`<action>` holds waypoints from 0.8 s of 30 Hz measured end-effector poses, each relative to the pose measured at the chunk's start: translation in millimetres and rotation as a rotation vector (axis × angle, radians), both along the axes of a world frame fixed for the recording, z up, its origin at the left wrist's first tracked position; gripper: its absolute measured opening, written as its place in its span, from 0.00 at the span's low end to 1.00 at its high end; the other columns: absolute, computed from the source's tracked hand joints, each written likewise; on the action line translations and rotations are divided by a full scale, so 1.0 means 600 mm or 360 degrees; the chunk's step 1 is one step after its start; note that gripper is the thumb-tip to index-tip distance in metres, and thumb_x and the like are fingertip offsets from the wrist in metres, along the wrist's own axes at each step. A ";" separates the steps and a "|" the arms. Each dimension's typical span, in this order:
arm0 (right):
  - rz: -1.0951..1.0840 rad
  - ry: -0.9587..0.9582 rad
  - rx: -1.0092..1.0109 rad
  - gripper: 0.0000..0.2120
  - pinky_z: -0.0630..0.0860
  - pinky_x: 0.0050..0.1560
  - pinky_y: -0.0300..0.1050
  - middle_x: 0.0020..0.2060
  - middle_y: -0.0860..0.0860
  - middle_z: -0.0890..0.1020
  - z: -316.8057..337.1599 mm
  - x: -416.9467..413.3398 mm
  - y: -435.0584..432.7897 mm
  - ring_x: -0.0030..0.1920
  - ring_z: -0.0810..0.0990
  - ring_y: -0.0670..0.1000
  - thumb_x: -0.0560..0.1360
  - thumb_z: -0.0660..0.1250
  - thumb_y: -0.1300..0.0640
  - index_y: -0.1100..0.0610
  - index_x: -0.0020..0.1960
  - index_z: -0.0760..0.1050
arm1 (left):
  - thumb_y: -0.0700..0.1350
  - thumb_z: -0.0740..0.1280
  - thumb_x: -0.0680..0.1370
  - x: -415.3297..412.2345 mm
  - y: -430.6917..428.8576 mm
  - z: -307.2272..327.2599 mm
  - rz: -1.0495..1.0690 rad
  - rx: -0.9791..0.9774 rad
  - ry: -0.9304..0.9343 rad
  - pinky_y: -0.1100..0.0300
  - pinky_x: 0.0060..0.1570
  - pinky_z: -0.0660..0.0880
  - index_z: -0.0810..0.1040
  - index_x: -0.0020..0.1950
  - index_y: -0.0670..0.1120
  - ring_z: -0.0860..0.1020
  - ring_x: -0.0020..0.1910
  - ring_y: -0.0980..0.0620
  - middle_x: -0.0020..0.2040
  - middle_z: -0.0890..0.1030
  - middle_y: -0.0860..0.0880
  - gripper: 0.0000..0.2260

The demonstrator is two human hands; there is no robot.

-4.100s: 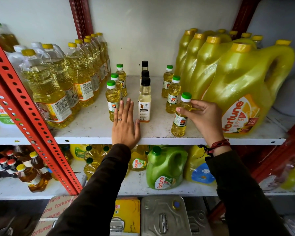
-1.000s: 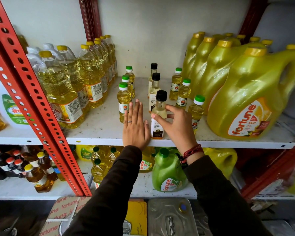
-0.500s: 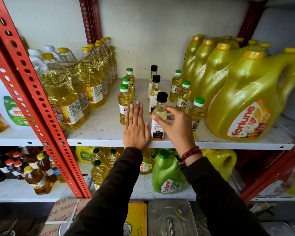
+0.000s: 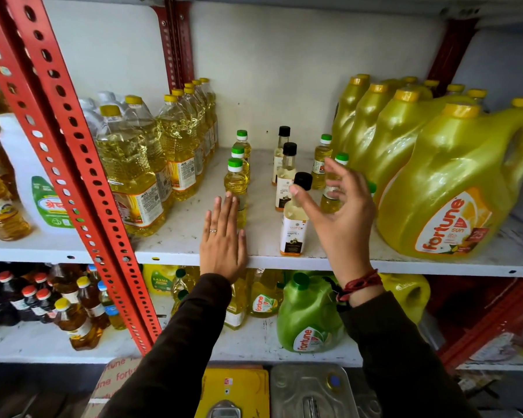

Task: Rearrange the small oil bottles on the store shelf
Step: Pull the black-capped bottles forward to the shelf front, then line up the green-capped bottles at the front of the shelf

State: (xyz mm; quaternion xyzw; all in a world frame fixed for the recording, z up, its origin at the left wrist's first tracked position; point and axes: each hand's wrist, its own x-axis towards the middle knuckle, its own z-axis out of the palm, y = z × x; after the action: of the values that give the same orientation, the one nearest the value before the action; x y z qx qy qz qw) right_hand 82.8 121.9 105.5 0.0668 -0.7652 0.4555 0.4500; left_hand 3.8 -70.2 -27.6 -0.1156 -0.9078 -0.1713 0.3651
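Three rows of small oil bottles stand on the white shelf [image 4: 266, 254]. A left row of three green-capped bottles [image 4: 235, 179] runs back from my left hand. The middle row has three black-capped bottles; the front one [image 4: 295, 224] stands near the shelf edge. On the right are green-capped bottles [image 4: 321, 159], partly hidden by my right hand. My left hand [image 4: 222, 236] lies flat on the shelf, fingertips at the front left bottle. My right hand [image 4: 338, 212] hovers with fingers spread just right of the front black-capped bottle, holding nothing.
Large clear oil bottles [image 4: 133, 164] crowd the shelf's left side and big yellow jugs [image 4: 453, 188] fill the right. A red perforated upright [image 4: 64, 152] crosses in front at left. The shelf below holds a green jug [image 4: 310, 315] and more bottles.
My right hand has let go of the front black-capped bottle, lifting up and right with fingers spread. The bottle stays standing near the shelf edge. My left hand has not moved.
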 end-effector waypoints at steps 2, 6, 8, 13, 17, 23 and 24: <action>0.0083 0.0095 -0.0016 0.27 0.82 0.52 0.44 0.57 0.50 0.81 0.019 0.009 -0.026 0.55 0.82 0.49 0.71 0.78 0.47 0.56 0.66 0.78 | 0.50 0.49 0.84 -0.003 -0.033 -0.001 0.0050 -0.0012 -0.0002 0.53 0.82 0.39 0.52 0.85 0.41 0.47 0.85 0.47 0.85 0.51 0.44 0.30; 0.0400 -0.0057 -0.0074 0.25 0.83 0.55 0.42 0.60 0.50 0.84 0.020 -0.011 -0.098 0.57 0.84 0.46 0.73 0.77 0.51 0.56 0.67 0.78 | 0.50 0.49 0.84 -0.011 -0.082 0.008 0.0092 0.0019 0.0001 0.54 0.82 0.38 0.55 0.84 0.40 0.48 0.85 0.46 0.85 0.53 0.43 0.29; 0.0476 -0.0241 -0.0077 0.25 0.82 0.60 0.44 0.62 0.53 0.83 0.005 -0.037 -0.129 0.60 0.83 0.47 0.73 0.76 0.53 0.56 0.68 0.77 | 0.49 0.49 0.84 -0.012 -0.094 0.010 0.0063 -0.0006 0.0014 0.54 0.82 0.37 0.54 0.84 0.39 0.48 0.85 0.46 0.85 0.52 0.43 0.29; 0.0401 -0.0558 -0.0073 0.25 0.73 0.68 0.43 0.66 0.51 0.80 -0.008 -0.108 -0.176 0.67 0.78 0.50 0.76 0.74 0.53 0.57 0.70 0.74 | 0.48 0.50 0.83 -0.015 -0.099 0.008 0.0056 -0.0051 0.0028 0.53 0.82 0.36 0.53 0.84 0.38 0.48 0.85 0.44 0.85 0.51 0.41 0.30; 0.0407 -0.0741 -0.0091 0.21 0.74 0.63 0.41 0.58 0.47 0.82 -0.004 -0.159 -0.182 0.58 0.79 0.45 0.74 0.75 0.55 0.57 0.65 0.78 | 0.49 0.50 0.83 -0.018 -0.099 0.005 0.0056 -0.0061 0.0021 0.53 0.82 0.36 0.52 0.84 0.38 0.45 0.85 0.46 0.85 0.49 0.41 0.31; 0.0284 -0.0779 -0.0177 0.19 0.81 0.61 0.54 0.52 0.55 0.87 -0.013 -0.183 -0.177 0.53 0.85 0.54 0.66 0.81 0.56 0.58 0.55 0.83 | 0.50 0.49 0.83 -0.018 -0.098 0.003 0.0044 -0.0066 0.0014 0.53 0.82 0.36 0.51 0.85 0.39 0.44 0.85 0.46 0.85 0.48 0.42 0.31; 0.0267 -0.0774 -0.0202 0.19 0.82 0.60 0.54 0.50 0.54 0.87 -0.013 -0.183 -0.177 0.52 0.86 0.53 0.65 0.82 0.55 0.57 0.53 0.83 | 0.50 0.49 0.83 -0.018 -0.098 0.002 0.0048 -0.0079 0.0013 0.53 0.82 0.37 0.51 0.85 0.38 0.45 0.85 0.46 0.85 0.48 0.42 0.31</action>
State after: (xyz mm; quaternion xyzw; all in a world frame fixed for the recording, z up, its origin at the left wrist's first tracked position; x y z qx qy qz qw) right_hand -27.0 15.5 97.7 -0.0098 -0.8126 0.5409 0.2169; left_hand -7.1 -129.2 -26.5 -0.1117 -0.9119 -0.1427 0.3683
